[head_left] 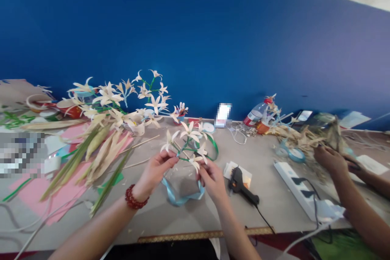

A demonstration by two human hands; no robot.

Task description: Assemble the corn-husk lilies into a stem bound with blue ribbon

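Observation:
A spray of white artificial lilies (190, 132) with green-wrapped stems stands between my two hands. My left hand (161, 168), with a red bead bracelet on the wrist, pinches the spray's stem between thumb and fingertips. Light blue ribbon (179, 202) hangs in a loose loop below the flowers, running from my left hand across to my right. Closed at the lowest blossoms, my right hand (212, 178) grips the ribbon's other side; its fingertips are partly hidden by petals. Behind the spray, a roll of green tape (215, 146) stands on edge.
A black glue gun (242, 187) lies right of my hands, beside a white power strip (295, 187). Corn husks (105, 156) and pink paper (30, 199) cover the left side. Finished lilies (106, 95) stand behind. At right, a co-worker's hands (332, 160) handle dried husks.

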